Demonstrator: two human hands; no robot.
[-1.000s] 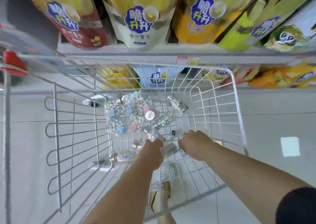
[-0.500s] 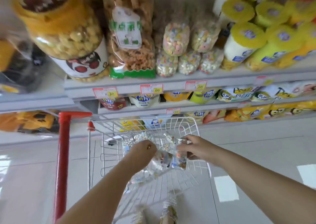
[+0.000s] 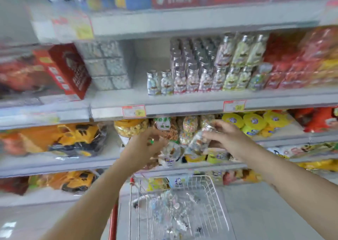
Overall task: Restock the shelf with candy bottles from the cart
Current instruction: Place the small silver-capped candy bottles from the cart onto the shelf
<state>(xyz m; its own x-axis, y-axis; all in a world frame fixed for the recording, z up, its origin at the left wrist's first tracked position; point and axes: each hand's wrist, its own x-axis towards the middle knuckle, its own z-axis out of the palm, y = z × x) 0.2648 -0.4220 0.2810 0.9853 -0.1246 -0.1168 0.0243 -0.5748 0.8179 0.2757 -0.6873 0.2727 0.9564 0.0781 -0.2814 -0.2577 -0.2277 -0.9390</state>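
While both arms reach up in front of the shelves, the right hand (image 3: 225, 139) holds a bottle (image 3: 198, 140) of mixed candy, with its thumb and fingers curled round the clear sides. That bottle is tilted, its top end leaning to the right, and it is up in the air, above the cart (image 3: 212, 188) and below the front edge of the shelf (image 3: 182, 108). The left hand (image 3: 144, 146) is just beside it on the left, with its fingers bent toward a second bottle (image 3: 171, 153), but this part is too blurry to tell if the hand grips it or only touches it. On the shelf stands a row of bottles (image 3: 201, 76) with silver caps, upright and close together, running from the middle toward the right end, near the front edge. More of them are packed behind and on top. Grey boxes (image 3: 108, 65) sit in a stack left of the row, and a red box (image 3: 69, 69) leans near the left end. Red bags (image 3: 301, 62) fill the right end. Two price tags (image 3: 134, 111) hang on the front edge. Down in the cart, a pile of bottles (image 3: 170, 212) lies on the wire floor, near the middle
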